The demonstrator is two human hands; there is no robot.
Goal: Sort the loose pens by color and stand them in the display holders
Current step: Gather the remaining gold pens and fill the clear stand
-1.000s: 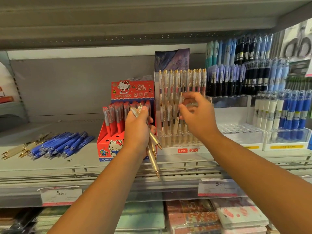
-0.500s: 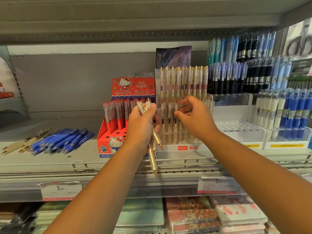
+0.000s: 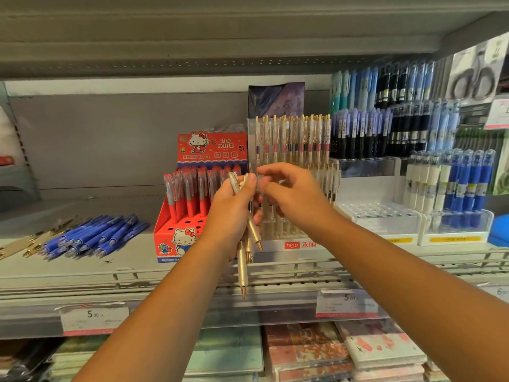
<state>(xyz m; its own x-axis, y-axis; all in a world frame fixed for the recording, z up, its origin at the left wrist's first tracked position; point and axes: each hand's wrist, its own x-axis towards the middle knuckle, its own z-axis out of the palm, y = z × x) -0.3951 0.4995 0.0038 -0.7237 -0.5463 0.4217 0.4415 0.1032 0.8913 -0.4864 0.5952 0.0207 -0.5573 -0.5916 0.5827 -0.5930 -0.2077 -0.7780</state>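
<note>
Above shelf [image 3: 82, 268] front edge, before clear display holder [image 3: 303, 245]: left hand [image 3: 228, 216] gripping gold pens [image 3: 242, 264] mid-barrel, right hand [image 3: 292, 199] curled at their tops, pinch unclear; likely light, stiff, slick, best pinched near clip.

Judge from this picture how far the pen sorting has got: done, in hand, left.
Done: many gold pens stand in the clear holder. In hand: the left hand grips a gold bunch; the right hand reaches its top. Left: blue pens and some gold ones lie loose on the shelf.
</note>
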